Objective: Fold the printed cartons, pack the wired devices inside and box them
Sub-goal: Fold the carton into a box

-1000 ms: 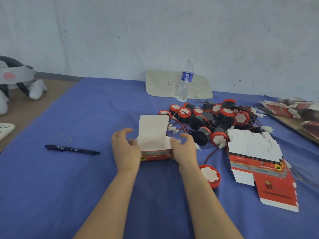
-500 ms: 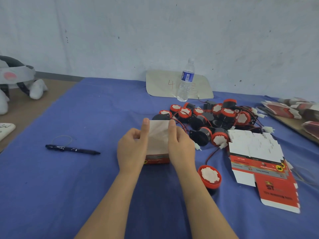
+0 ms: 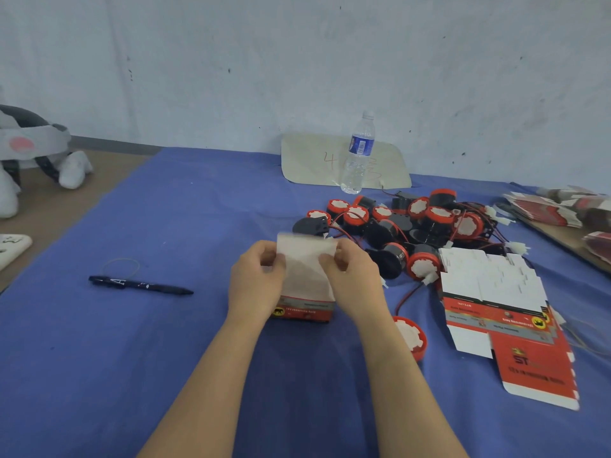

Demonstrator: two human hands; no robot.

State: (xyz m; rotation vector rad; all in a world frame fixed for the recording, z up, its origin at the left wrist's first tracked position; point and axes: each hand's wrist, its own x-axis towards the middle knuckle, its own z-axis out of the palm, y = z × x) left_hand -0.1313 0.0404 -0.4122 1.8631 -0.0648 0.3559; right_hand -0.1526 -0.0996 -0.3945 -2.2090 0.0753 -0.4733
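A small red-and-grey printed carton (image 3: pixel 302 312) stands on the blue cloth at the middle, its white lid flap (image 3: pixel 305 269) tilted over its top. My left hand (image 3: pixel 254 280) grips the carton's left side and pinches the flap's left edge. My right hand (image 3: pixel 355 277) pinches the flap's right edge. Behind the carton lies a heap of black-and-red wired devices (image 3: pixel 406 226). One more device (image 3: pixel 411 335) lies on the cloth by my right forearm. A stack of flat unfolded cartons (image 3: pixel 506 312) lies at the right.
A black pen (image 3: pixel 142 285) and a rubber band (image 3: pixel 120 266) lie at the left. A water bottle (image 3: pixel 358 153) stands on a beige card (image 3: pixel 317 160) at the wall. More flat cartons (image 3: pixel 562 209) lie on a board far right. A plush toy (image 3: pixel 29 153) sits far left.
The upright lid flap has come down over the carton's top. Both hands moved from the carton's sides up onto the flap's edges.
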